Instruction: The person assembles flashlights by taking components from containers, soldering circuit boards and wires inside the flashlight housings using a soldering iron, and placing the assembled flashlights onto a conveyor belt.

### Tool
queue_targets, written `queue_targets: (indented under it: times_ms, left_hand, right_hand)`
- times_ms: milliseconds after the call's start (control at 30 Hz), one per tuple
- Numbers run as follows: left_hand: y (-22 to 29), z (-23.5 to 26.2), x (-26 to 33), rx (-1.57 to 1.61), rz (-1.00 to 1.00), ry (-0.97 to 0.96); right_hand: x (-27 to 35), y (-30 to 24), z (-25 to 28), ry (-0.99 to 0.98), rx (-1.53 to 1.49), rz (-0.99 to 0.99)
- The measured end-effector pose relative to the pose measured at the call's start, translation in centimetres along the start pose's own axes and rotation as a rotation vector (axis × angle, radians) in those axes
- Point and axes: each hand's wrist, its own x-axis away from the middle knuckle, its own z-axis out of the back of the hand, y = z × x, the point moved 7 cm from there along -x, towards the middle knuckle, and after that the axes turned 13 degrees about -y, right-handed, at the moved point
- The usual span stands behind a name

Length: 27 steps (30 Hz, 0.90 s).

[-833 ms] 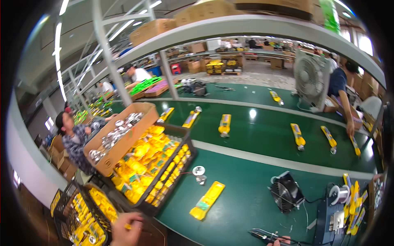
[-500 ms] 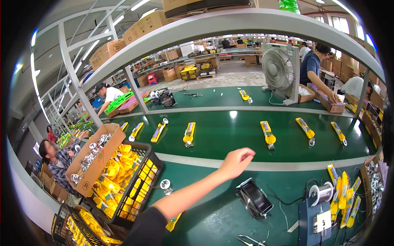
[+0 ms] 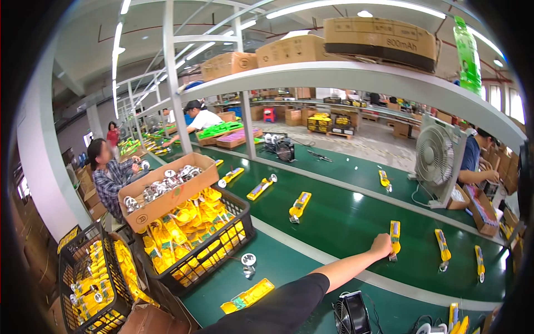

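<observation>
My left hand (image 3: 382, 245) reaches across to the green conveyor belt, its fingers closed at the left edge of a yellow plastic lamp housing (image 3: 395, 231). That housing stands nearly lengthwise to me, with a pale purple strip along its upper part and a silver piece at its lower end. The fingertips are partly hidden against it. On the near bench, below my forearm, lies another yellow housing (image 3: 257, 294) with a green board, beside a round silver lamp head (image 3: 248, 264). My right hand is out of view.
More yellow housings (image 3: 300, 207) lie spaced along the belt. A black crate (image 3: 245, 220) of yellow housings, with a carton (image 3: 161, 203) of silver lamp heads on it, stands left. A small black fan (image 3: 353, 314) sits below my arm. Co-workers sit left and far right.
My view has swung to the left. My left hand has gone from above the near bench out to the belt and closed on a yellow lamp housing there.
</observation>
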Motion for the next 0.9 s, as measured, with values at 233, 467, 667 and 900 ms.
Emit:
queue_targets:
  times_ms: [233,467,667,900]
  left_hand:
    - [-4.7,8.6,3.6,-0.277,0.411,-0.225]
    - [-7.2,20.6,11.5,-0.396,0.436,-0.295]
    - [-4.0,28.4,21.5,-0.247,0.221,-0.068]
    - [-0.4,29.4,29.6,-0.260,-0.081,-0.220]
  right_hand:
    - [0.2,-0.2,0.4,-0.058,0.212,0.208]
    - [0.7,1.6,0.3,0.068,-0.201,0.053]
    - [1.4,-0.3,-1.1,0.205,-0.172,-0.025]
    - [2.7,0.1,0.6,0.299,-0.261,0.090]
